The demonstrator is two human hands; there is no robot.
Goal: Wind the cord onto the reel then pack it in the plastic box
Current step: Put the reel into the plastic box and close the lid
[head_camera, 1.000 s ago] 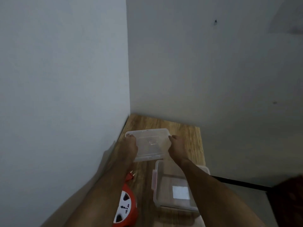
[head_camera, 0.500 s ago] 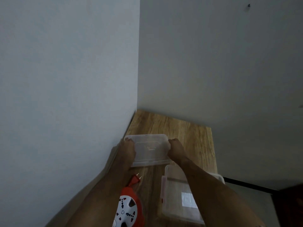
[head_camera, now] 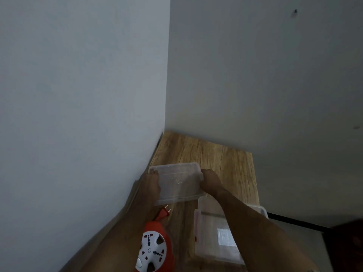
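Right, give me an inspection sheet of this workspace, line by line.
Surface: wooden tabletop set in a wall corner.
Job's things: clear plastic box open, with nothing seen inside; its lid held flat beyond it; red cord reel to the box's left, plug sticking out.
Clutter: nothing seen.
Grippers: left hand and right hand grip opposite lid edges.
Cables: cord looks wound in; only the plug shows.
Surroundings: plain grey walls; dark object at right.
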